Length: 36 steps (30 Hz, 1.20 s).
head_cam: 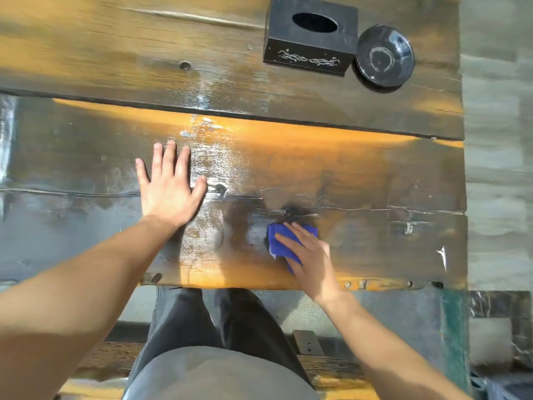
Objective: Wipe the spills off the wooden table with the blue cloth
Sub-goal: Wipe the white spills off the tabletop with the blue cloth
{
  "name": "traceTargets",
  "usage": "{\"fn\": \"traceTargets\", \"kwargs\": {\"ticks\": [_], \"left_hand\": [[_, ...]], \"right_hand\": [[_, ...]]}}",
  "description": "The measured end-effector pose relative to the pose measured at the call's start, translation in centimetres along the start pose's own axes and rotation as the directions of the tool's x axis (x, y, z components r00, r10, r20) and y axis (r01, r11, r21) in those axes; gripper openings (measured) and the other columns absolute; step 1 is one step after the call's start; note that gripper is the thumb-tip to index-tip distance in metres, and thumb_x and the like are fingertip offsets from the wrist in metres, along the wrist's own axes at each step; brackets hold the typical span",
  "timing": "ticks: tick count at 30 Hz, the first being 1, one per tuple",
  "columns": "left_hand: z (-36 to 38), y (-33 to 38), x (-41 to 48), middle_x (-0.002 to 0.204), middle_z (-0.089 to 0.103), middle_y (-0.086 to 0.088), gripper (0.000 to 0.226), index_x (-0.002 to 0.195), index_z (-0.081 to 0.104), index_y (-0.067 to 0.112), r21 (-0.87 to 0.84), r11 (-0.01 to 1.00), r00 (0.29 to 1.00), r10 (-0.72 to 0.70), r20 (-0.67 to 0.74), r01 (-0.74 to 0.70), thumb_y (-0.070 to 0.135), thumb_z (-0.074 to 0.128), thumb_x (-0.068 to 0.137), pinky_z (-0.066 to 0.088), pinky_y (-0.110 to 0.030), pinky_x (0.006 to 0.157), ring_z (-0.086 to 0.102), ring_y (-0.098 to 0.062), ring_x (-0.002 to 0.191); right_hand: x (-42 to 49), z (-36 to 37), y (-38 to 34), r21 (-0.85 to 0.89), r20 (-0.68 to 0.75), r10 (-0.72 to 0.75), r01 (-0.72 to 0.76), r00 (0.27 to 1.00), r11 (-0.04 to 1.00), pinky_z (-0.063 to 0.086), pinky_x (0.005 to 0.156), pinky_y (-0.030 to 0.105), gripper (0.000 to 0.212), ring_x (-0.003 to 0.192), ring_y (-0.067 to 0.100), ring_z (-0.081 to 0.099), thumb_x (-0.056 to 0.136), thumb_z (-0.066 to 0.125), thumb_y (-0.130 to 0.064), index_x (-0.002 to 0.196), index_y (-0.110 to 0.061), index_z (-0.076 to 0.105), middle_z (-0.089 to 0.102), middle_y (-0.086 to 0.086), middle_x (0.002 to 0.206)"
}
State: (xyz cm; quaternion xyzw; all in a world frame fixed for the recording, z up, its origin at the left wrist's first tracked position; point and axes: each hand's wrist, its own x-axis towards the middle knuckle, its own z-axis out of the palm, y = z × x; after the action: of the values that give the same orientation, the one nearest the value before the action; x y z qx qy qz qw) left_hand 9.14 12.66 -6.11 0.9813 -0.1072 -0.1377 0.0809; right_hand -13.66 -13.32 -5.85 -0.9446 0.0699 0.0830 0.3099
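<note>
The wooden table [375, 180] fills the upper view, made of thick dark planks. A wet, shiny smear [212, 153] runs down its middle, from the gap between planks toward the near edge. My left hand [168, 186] lies flat on the wood, fingers spread, just left of the smear and holding nothing. My right hand [310, 255] presses down on the folded blue cloth [281, 241] near the front edge, right of the smear. Most of the cloth is hidden under my fingers and palm.
A black tissue box [310, 39] stands at the far right of the table, with a dark round bowl [385, 56] beside it. The table's right edge borders grey floor [496, 168]. My legs and a wooden bench [331, 368] lie below the near edge.
</note>
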Motion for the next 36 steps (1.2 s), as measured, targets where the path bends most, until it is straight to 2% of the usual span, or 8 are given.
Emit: {"fn": "traceTargets", "kwargs": {"ticks": [2,8,15,20,25,29,33,36], "left_hand": [[-0.3,0.5,0.2,0.172,0.016,-0.011,0.073,0.159,0.027,0.02,-0.032,0.999,1.0,-0.022,0.007,0.022,0.058,0.036,0.097,-0.001,-0.066,0.125,0.001,-0.029,0.161],[-0.5,5.6,1.7,0.169,0.019,-0.014,0.069,0.152,0.035,0.017,-0.089,0.996,1.0,0.01,-0.001,-0.01,0.057,0.041,0.095,0.002,-0.073,0.121,0.005,-0.032,0.16],[0.9,9.6,3.8,0.175,-0.007,-0.002,0.082,0.165,0.006,0.034,-0.016,0.999,0.997,0.05,0.063,-0.049,0.077,0.016,0.095,-0.008,-0.071,0.121,-0.015,-0.025,0.16],[1.2,9.8,3.9,0.175,-0.006,-0.002,0.083,0.165,0.005,0.035,0.04,0.998,0.998,0.038,0.051,-0.04,0.077,0.015,0.095,-0.006,-0.073,0.12,-0.016,-0.025,0.16],[1.5,9.9,4.1,0.175,-0.005,-0.004,0.084,0.166,0.006,0.032,0.065,0.997,0.998,0.037,0.048,-0.04,0.077,0.015,0.095,-0.004,-0.073,0.12,-0.018,-0.026,0.16],[1.7,9.8,4.3,0.175,-0.008,-0.002,0.084,0.166,0.004,0.033,0.073,0.997,0.998,0.028,0.056,-0.032,0.078,0.014,0.095,-0.006,-0.071,0.121,-0.021,-0.024,0.159],[1.7,9.7,4.2,0.175,-0.006,-0.002,0.085,0.165,0.004,0.034,0.082,0.996,0.998,0.026,0.053,-0.03,0.08,0.012,0.094,-0.005,-0.071,0.121,-0.019,-0.023,0.159],[1.7,9.8,4.3,0.175,-0.006,-0.001,0.085,0.165,0.005,0.034,0.077,0.997,0.998,0.024,0.059,-0.029,0.08,0.013,0.094,-0.007,-0.07,0.121,-0.02,-0.023,0.159]], "right_hand": [[-1.3,-2.1,1.7,0.116,-0.121,0.179,-0.165,0.976,0.979,0.037,0.117,0.048,0.049,0.143,0.024,0.047,0.087,0.063,-0.009,0.134,-0.023,0.066,0.054,0.006,0.152],[2.4,-11.2,10.6,0.009,-0.376,0.448,-0.48,0.811,0.877,0.027,0.119,0.051,0.047,0.152,0.03,0.033,0.096,0.047,-0.027,0.142,-0.022,0.059,0.041,0.008,0.161],[8.1,-14.4,15.6,-0.298,-0.119,0.56,-0.567,0.82,0.768,0.006,0.123,0.056,0.066,0.159,0.02,-0.01,0.099,0.035,-0.067,0.158,-0.047,0.013,-0.008,-0.006,0.173],[9.1,-14.3,13.8,-0.281,-0.297,0.522,-0.596,0.799,0.752,0.008,0.12,0.059,0.065,0.159,0.021,-0.001,0.099,0.038,-0.065,0.157,-0.043,0.019,0.005,-0.004,0.173],[18.9,-18.0,11.6,0.18,-0.472,0.506,-0.483,0.722,0.857,0.037,0.108,0.041,0.051,0.128,0.027,0.052,0.1,0.053,-0.045,0.141,-0.014,0.054,0.061,0.008,0.135],[28.2,-20.8,12.0,0.631,-0.353,0.79,-0.496,0.502,0.597,0.061,0.087,0.044,0.041,0.088,0.031,0.074,0.087,0.062,-0.047,0.105,-0.011,0.068,0.073,0.004,0.083],[32.2,-21.9,12.6,0.903,-0.098,0.928,-0.359,0.36,0.235,0.065,0.059,0.039,0.026,0.053,0.026,0.073,0.091,0.068,-0.013,0.112,-0.002,0.059,0.073,0.02,0.1],[33.0,-22.0,12.8,0.936,-0.075,0.942,-0.303,0.327,0.18,0.066,0.067,0.042,0.017,0.059,0.027,0.074,0.09,0.063,0.005,0.103,-0.004,0.055,0.07,0.02,0.108]]}}
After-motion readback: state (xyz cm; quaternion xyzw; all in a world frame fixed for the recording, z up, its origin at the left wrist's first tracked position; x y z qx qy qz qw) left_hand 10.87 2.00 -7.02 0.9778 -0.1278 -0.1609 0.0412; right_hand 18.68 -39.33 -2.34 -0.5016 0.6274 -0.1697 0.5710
